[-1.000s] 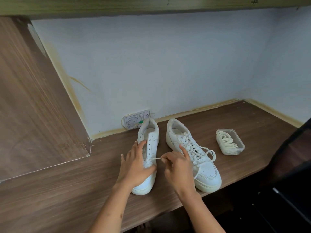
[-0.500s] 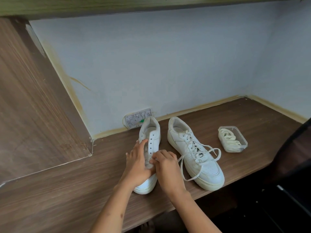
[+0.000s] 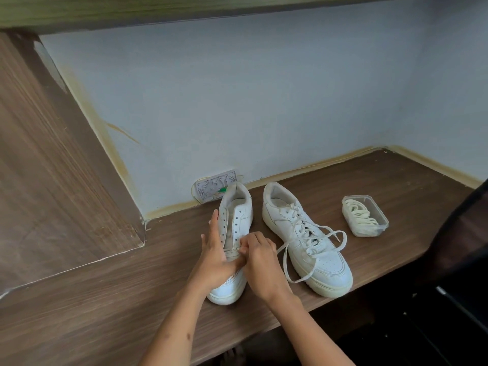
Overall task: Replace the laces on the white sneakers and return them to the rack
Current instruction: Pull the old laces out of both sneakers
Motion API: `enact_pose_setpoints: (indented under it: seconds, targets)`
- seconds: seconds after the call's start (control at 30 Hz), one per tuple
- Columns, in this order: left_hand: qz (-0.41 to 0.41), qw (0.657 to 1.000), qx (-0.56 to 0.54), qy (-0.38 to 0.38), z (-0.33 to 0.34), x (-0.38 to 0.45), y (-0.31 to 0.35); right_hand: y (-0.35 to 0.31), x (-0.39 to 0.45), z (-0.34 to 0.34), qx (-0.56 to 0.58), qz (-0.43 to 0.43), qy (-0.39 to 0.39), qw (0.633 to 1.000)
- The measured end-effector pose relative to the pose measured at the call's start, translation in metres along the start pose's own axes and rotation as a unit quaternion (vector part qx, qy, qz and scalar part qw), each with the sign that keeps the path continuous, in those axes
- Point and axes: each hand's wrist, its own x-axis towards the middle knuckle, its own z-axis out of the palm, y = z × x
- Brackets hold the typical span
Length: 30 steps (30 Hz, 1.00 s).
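Nearest the camera, 2 bare forearms reach forward over the front edge of the brown wood-grain surface (image 3: 79, 307). The left hand (image 3: 214, 257) lies against the left side of the unlaced white sneaker (image 3: 233, 233), its fingers straight and running up along the row of eyelets, its thumb crossing the vamp toward the other hand; this grip is flat and open, pressing rather than clutching. The right hand (image 3: 260, 260) sits just beside it, touching the same shoe at the lowest eyelets, with its fingers curled in a pinch. What that grip holds is too small to tell; a lace end cannot be made out.

The unlaced sneaker stands upright on the surface, toe toward the camera, its eyelets bare. Just to its right, apart from it, stands the laced white sneaker (image 3: 303, 241), also toe forward, its white lace (image 3: 311, 249) untied and looping loosely over the side onto the surface.

Farther right and a little back, a clear plastic container (image 3: 380, 228) holds a bundle of cream spare laces (image 3: 359, 215).

Behind the unlaced shoe's heel, a wall socket plate (image 3: 211, 186) sits at the foot of the pale blue wall (image 3: 264, 101). A wooden side panel (image 3: 52, 167) rises at left.
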Motion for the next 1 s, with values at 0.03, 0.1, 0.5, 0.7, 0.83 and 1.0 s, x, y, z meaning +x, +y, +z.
enact_pose_setpoints:
  seconds: [0.03, 0.1, 0.5, 0.7, 0.83, 1.0]
  targets:
    - [-0.007, 1.000, 0.001, 0.017, -0.002, -0.002, 0.001, 0.001, 0.000, 0.000, 0.004, 0.004, 0.007, 1.000]
    - [-0.036, 0.995, 0.038, 0.082, -0.004, -0.006, 0.002, 0.001, 0.000, 0.002, 0.009, 0.018, 0.022, 1.000]
    - [-0.010, 0.982, 0.035, 0.188, -0.029, -0.016, -0.016, -0.001, -0.004, 0.003, 0.024, 0.024, 0.036, 0.999]
    - [-0.002, 0.981, 0.017, 0.191, -0.028, -0.012, -0.015, 0.002, -0.003, 0.005, 0.072, 0.053, 0.034, 0.995]
    - [0.027, 0.978, 0.054, 0.200, -0.023, -0.011, -0.017, 0.001, -0.003, 0.007, 0.063, 0.044, 0.059, 0.995]
    - [0.083, 0.975, 0.079, 0.190, -0.019, -0.013, -0.017, 0.003, -0.003, 0.005, 0.065, 0.047, 0.072, 0.994]
